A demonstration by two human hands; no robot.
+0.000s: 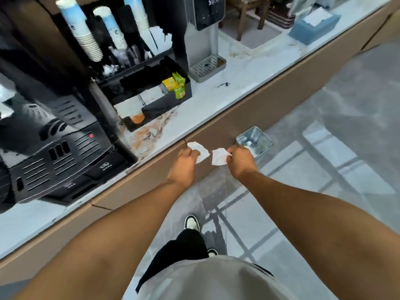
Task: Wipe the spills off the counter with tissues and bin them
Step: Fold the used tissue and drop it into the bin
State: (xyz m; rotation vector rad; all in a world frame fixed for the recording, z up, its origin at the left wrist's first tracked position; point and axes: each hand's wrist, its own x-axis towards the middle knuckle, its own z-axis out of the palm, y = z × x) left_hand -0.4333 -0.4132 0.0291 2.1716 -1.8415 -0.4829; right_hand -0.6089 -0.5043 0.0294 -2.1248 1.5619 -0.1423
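My left hand [185, 162] grips a crumpled white tissue [200, 150] just off the front edge of the white marble counter [194, 118]. A second white tissue [219, 156] is pinched in my right hand [242, 159], a little to the right, over the floor. A brown spill [141, 138] stains the counter in front of the black organiser. A small dark spill [224, 84] lies further right near the water dispenser. The square metal bin [257, 138] stands on the floor just beyond my right hand, with white scraps inside.
A black coffee machine [56, 152] fills the counter's left. A black organiser [151, 98] holds sachets and napkins, with cup stacks [86, 33] behind. The water dispenser's drip tray [206, 67] and a blue tissue box [313, 24] sit further right. My feet stand on grey tiles.
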